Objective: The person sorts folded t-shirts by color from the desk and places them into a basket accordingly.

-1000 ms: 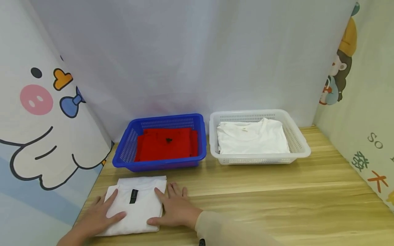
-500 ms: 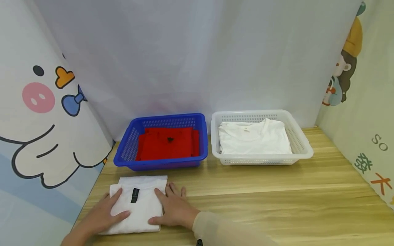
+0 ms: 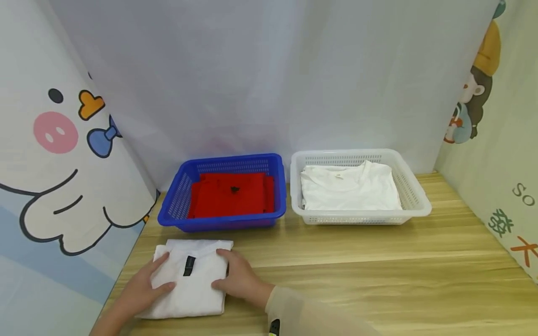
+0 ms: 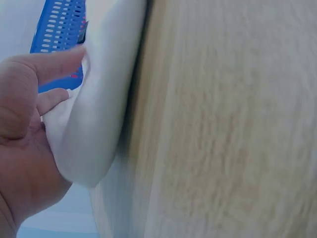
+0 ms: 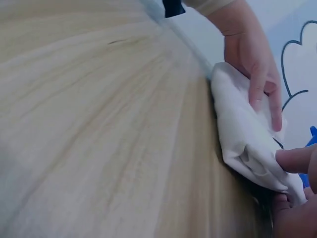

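A folded white T-shirt with a black neck label lies on the wooden table, in front of the blue basket. At its left edge my left hand grips it, thumb and index finger on top, the other fingers out of sight. My right hand holds the right edge. In the right wrist view the right thumb lies on top of the cloth, with fingers beneath the edge. The left wrist view shows the rounded edge of the T-shirt against the left palm.
Behind the T-shirt stands a blue basket with folded red clothes inside. To its right, a white basket holds folded white clothes. A pale curtain hangs at the back. Wooden tabletop stretches to the right.
My right hand's fingers, earlier spread out beside the T-shirt, have curled in under its right edge. The left hand's outer fingers have gone out of sight. The baskets look unmoved.
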Tool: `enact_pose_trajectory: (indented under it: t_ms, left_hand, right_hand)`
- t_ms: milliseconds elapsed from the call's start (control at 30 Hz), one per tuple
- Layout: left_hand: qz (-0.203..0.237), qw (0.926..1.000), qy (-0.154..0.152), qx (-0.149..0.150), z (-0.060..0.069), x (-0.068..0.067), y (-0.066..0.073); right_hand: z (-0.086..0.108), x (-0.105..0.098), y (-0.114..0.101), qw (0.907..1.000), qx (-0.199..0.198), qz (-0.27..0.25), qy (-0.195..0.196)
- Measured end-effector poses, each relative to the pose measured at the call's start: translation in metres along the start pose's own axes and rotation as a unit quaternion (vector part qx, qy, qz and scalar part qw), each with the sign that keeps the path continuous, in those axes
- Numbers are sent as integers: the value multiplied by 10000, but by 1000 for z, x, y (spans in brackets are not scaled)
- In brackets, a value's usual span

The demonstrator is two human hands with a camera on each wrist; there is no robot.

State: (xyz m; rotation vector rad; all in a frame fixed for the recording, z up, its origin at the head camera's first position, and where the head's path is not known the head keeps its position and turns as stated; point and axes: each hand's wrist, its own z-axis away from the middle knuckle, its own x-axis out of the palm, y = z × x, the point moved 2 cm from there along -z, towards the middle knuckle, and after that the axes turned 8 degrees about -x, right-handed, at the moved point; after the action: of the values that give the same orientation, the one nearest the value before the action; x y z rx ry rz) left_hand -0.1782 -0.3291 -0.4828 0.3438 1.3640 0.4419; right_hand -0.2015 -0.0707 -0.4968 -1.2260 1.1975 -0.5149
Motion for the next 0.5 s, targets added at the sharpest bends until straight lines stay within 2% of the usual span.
enact_pose_trajectory:
  t_ms: [100, 167, 233, 367, 500]
  left_hand:
    - [357, 9981, -306, -394, -2, 1, -1]
    - [643, 9945, -489, -667, -3, 2, -1]
    - [1013, 9900, -608, -766, -4, 3, 0]
    - [1694, 9768, -880, -965, -7, 7, 4]
    - [2094, 9682, -1039, -888, -8, 11, 6]
  right_hand:
    - [0, -1, 3, 9932, 401, -1065, 260]
    - [0, -2, 4, 9823, 583, -1756, 283]
    - [1, -3, 4, 9701, 687, -2321, 199]
    - [3, -7, 5, 9588, 708, -2750, -40]
    - [3, -11, 10, 9593, 691, -2739, -75]
